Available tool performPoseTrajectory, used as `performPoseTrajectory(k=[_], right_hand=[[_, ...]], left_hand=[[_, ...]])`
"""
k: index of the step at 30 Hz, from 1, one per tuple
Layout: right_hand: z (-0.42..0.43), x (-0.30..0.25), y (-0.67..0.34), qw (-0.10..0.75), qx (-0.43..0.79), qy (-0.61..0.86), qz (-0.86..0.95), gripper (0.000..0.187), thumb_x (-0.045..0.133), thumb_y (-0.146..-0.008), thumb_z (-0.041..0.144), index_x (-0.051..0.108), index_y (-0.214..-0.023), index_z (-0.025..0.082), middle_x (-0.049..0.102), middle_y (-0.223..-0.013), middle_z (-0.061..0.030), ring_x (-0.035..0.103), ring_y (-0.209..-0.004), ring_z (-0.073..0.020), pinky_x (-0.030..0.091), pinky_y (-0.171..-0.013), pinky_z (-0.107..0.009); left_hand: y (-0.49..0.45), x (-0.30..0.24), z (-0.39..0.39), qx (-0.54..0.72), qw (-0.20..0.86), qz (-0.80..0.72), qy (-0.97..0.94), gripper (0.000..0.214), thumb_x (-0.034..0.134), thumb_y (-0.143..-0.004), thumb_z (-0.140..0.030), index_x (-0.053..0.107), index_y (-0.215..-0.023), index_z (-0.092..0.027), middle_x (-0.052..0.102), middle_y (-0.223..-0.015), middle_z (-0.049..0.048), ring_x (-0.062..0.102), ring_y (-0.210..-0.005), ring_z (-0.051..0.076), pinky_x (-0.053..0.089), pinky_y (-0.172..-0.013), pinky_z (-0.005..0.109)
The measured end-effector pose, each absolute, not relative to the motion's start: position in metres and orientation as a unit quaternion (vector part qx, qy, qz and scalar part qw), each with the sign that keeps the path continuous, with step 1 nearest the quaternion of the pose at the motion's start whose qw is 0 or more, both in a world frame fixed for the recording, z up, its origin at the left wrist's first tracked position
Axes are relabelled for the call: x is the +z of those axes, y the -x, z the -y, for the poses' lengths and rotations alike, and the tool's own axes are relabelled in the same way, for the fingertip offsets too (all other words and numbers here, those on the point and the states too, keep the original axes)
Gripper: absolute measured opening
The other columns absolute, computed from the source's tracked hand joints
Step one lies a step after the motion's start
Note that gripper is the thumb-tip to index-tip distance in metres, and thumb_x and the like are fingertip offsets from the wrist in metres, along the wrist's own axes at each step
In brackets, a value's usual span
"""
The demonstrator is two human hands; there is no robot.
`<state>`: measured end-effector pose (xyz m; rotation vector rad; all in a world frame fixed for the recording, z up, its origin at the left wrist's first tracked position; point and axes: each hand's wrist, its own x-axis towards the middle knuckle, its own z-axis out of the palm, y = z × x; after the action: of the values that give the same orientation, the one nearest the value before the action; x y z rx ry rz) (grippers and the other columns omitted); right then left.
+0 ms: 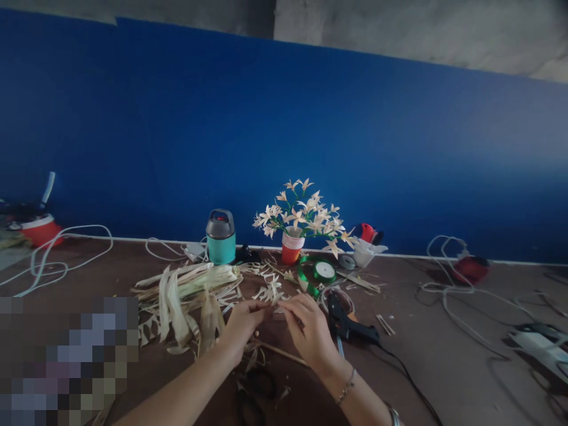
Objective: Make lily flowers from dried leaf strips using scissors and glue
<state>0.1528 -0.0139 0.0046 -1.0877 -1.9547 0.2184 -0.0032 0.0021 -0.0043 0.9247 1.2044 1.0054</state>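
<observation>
My left hand (242, 328) and my right hand (310, 331) meet over the table, fingertips pinched close together. Whatever lies between them is too small to make out. Just beyond the fingertips is a pale husk flower (271, 288); whether it is held or lying there I cannot tell. Dried corn husks (177, 296) are heaped beside my left hand. A black glue gun (348, 322) rests to the right of my right hand. Under my wrists lie a thin stick (281, 353) and dark scissors (255, 393).
Behind the hands stands a red paper cup (291, 254) of husk flowers (310, 216), near a teal container (220, 245). Green ribbon (304, 272) lies nearby. A white cup (364, 254) stands at the blue wall (177, 130). Cables (448, 290) and a power strip (539, 352) occupy the right.
</observation>
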Motion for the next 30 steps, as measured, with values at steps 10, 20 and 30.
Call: performPoseTrajectory(k=[10, 20, 30], right_hand=[[0.0136, 0.0033, -0.15, 0.421, 0.047, 0.461, 0.78, 0.013, 0.049, -0.084, 0.012, 0.059, -0.083, 0.02, 0.062, -0.079, -0.0047, 0.057, -0.077, -0.0192, 0.045, -0.071, -0.031], [0.0134, 0.0037, -0.1513, 0.41, 0.046, 0.466, 0.783, 0.013, 0.05, -0.084, 0.012, 0.059, -0.081, 0.02, 0.062, -0.078, -0.0047, 0.056, -0.077, -0.0191, 0.045, -0.071, -0.032], [0.0139, 0.0042, -0.1504, 0.413, 0.032, 0.462, 0.784, 0.013, 0.051, -0.082, 0.011, 0.059, -0.08, 0.02, 0.062, -0.078, -0.0044, 0.057, -0.076, -0.0188, 0.045, -0.07, -0.031]], left_hand=[[0.0, -0.0062, 0.0003, 0.439, 0.625, -0.484, -0.426, 0.025, 0.074, -0.057, -0.032, 0.073, -0.071, -0.012, 0.064, -0.052, 0.0012, 0.057, -0.051, 0.015, 0.042, -0.053, 0.025], [-0.0007, -0.004, 0.0014, 0.434, 0.613, -0.489, -0.444, 0.019, 0.071, -0.059, -0.029, 0.073, -0.07, -0.013, 0.066, -0.055, 0.0005, 0.059, -0.054, 0.016, 0.043, -0.056, 0.026], [-0.0011, -0.002, 0.0028, 0.433, 0.619, -0.478, -0.447, 0.023, 0.073, -0.057, -0.034, 0.072, -0.068, -0.014, 0.065, -0.054, 0.0004, 0.057, -0.054, 0.015, 0.041, -0.056, 0.025]])
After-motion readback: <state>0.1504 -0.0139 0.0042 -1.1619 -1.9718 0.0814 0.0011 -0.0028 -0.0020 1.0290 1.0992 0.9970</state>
